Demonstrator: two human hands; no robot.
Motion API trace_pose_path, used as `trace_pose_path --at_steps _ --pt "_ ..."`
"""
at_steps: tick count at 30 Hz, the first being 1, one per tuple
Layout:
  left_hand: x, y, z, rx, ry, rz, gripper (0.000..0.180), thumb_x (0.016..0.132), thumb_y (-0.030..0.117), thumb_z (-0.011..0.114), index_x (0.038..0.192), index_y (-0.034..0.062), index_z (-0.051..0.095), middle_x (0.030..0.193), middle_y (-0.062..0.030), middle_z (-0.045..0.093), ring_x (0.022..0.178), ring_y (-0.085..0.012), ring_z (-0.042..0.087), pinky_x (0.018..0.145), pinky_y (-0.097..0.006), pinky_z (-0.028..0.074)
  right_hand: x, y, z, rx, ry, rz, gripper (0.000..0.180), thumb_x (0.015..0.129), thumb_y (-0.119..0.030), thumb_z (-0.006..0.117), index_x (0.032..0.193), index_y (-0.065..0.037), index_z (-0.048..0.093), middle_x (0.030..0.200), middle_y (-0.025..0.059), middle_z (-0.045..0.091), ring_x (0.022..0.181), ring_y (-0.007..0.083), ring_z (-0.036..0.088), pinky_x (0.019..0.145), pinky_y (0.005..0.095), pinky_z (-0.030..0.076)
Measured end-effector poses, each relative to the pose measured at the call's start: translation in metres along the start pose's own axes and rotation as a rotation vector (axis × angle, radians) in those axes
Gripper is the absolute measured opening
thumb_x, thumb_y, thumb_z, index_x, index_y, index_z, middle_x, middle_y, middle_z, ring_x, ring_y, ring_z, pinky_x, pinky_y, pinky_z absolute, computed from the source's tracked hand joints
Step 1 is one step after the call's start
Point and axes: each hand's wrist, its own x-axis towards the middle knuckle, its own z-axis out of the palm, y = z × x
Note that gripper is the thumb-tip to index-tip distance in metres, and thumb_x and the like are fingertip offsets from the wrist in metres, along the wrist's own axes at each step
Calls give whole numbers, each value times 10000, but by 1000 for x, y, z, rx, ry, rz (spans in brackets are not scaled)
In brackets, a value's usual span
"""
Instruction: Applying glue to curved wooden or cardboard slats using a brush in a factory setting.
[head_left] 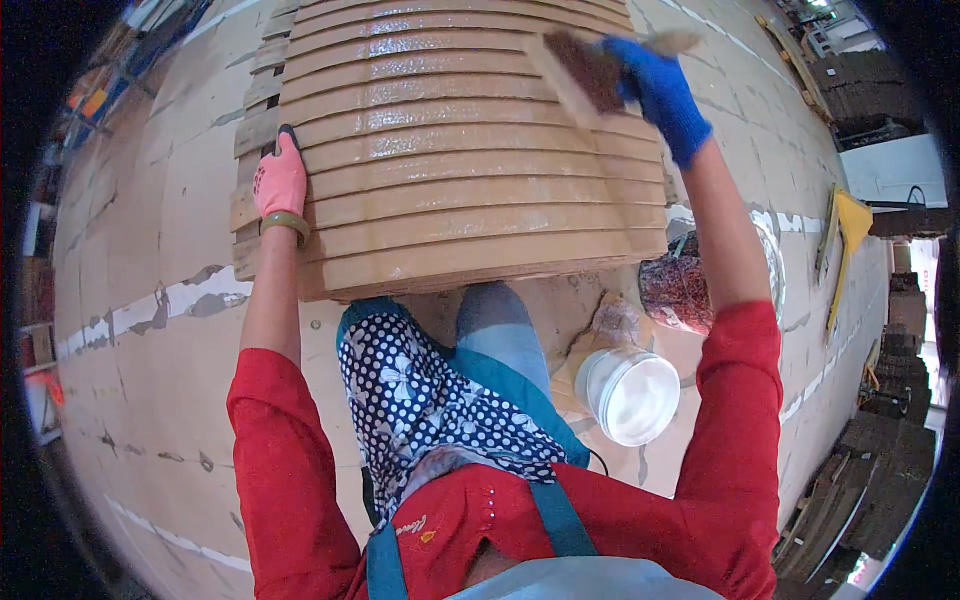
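A blue-gloved right hand (pixel 660 95) grips a wide, flat brown brush (pixel 582 75), motion-blurred, at the upper right of the frame, over a stack of overlapping tan cardboard sheets (pixel 450 205) glistening at upper centre. A pink-gloved left hand (pixel 281 182) rests along the stack's left edge, its grip impossible to tell. A round white plastic bucket (pixel 597 390) stands right of centre, below.

1. Cardboard sheets (pixel 480 205): brown paperboard, matt at the sides, glossy and wet-looking along a central band.
2. Right hand (pixel 655 92): matt blue cloth glove.
3. Bucket (pixel 597 383): smooth white plastic.
4. Apron (pixel 385 375): soft, matt printed cloth.
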Motion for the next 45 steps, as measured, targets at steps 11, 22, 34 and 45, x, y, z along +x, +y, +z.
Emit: trace_pose_path --at_steps 11,22,34,45 --pt "5 -8 2 -9 40 -1 747 822 573 301 979 -101 581 1043 -301 531 1029 -404 504 888 -429 381 61 70 13 -53 168 -288 153 795 -169 595 807 -22 633 672 -1 561 589 89 511 529 228 421" --pt "9 -5 2 16 33 1 736 824 571 300 994 -87 584 1054 -291 533 1030 -402 503 881 -431 381 -61 47 14 -292 -168 -389 154 833 -69 486 872 -35 631 870 67 633 776 165 593 702 307 475" --pt "0 6 10 -59 -11 37 750 824 568 296 1016 -104 567 1070 -294 527 1039 -394 502 897 -418 372 59 71 -22 -130 225 24 168 823 -121 505 808 -28 644 760 7 603 704 126 552 621 239 454" --pt "3 -6 4 3 56 -4 740 823 568 299 1022 -89 576 1077 -286 531 1052 -381 502 916 -409 368 -65 26 18 122 -43 -181 98 776 -61 537 725 -20 608 708 42 600 663 127 564 627 294 464"
